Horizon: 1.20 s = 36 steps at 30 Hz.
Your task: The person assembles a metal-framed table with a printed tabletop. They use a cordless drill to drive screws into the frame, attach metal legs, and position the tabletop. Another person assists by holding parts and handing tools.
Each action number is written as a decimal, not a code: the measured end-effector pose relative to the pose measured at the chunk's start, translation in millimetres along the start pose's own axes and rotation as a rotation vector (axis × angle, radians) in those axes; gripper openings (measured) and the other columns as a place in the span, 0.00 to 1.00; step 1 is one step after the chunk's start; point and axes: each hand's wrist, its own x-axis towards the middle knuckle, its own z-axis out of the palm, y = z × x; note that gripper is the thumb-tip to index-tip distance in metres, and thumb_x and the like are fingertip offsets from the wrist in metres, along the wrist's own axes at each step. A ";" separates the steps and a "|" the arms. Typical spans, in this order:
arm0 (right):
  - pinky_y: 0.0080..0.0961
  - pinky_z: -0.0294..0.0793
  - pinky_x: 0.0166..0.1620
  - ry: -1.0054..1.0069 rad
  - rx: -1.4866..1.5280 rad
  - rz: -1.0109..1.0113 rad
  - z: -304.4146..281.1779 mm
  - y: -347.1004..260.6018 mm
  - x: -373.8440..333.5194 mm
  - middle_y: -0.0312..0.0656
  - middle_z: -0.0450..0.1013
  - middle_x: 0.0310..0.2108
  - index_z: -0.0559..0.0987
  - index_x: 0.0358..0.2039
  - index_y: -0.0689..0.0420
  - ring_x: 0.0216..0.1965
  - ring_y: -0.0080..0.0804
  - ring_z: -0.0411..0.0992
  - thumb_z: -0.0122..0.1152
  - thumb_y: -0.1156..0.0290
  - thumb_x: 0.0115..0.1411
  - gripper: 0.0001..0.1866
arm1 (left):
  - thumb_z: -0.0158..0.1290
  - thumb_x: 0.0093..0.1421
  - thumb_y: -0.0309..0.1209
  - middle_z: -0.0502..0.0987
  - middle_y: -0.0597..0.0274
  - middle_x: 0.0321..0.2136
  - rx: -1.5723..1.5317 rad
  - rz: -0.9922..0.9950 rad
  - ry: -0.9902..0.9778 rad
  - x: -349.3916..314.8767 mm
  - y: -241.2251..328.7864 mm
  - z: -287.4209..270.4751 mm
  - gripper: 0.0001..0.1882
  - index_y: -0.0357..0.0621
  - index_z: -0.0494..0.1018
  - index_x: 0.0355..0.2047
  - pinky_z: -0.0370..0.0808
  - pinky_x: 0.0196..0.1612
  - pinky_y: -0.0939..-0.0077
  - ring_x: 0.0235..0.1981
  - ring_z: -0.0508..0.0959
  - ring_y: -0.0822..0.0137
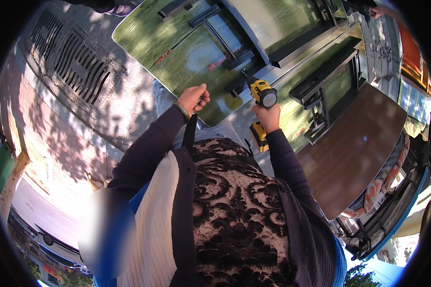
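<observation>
My right hand [267, 117] is wrapped round the grip of a yellow and black cordless drill [262, 91]. The drill's bit points away from me, over a glossy green patterned panel [187, 71]. Close by the bit lies a black metal bracket [238, 86]. My left hand [194, 99] is curled closed above the near left edge of that panel. Something small and dark shows between its fingers, too little to name. A black metal frame [225, 36] rests on the panel.
To the right, another green panel carries a black folding frame [328, 88]. Beside it lies a brown board [357, 148]. Slotted drain grates [84, 67] are set in the ground on the left. At the upper right, part of another person's hand [377, 12] shows near an orange item [412, 55].
</observation>
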 end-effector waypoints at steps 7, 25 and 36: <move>0.30 0.73 0.37 -0.060 -0.019 -0.053 -8.5 -16.3 12.8 0.47 0.77 0.26 0.79 0.31 0.64 0.31 0.38 0.77 0.62 0.76 0.40 0.13 | 0.42 0.66 0.40 0.72 0.62 0.25 -0.024 -0.002 -0.031 4.2 0.1 5.4 0.16 0.41 0.69 0.29 0.60 0.17 0.84 0.21 0.69 0.77; 0.30 0.74 0.39 -0.184 -0.114 0.047 -25.9 -31.8 40.2 0.49 0.78 0.32 0.79 0.37 0.61 0.37 0.39 0.77 0.64 0.74 0.39 0.20 | 0.37 0.66 0.29 0.75 0.55 0.34 0.042 0.062 -0.206 18.8 18.6 26.1 0.13 0.33 0.67 0.44 0.65 0.23 0.84 0.25 0.70 0.76; 0.31 0.75 0.38 -0.320 -0.440 -0.153 -41.7 -70.5 95.3 0.49 0.77 0.28 0.79 0.35 0.61 0.34 0.42 0.77 0.61 0.73 0.38 0.19 | 0.42 0.66 0.29 0.74 0.60 0.33 -0.025 0.144 -0.169 16.0 22.0 22.5 0.11 0.36 0.70 0.42 0.65 0.25 0.86 0.27 0.69 0.78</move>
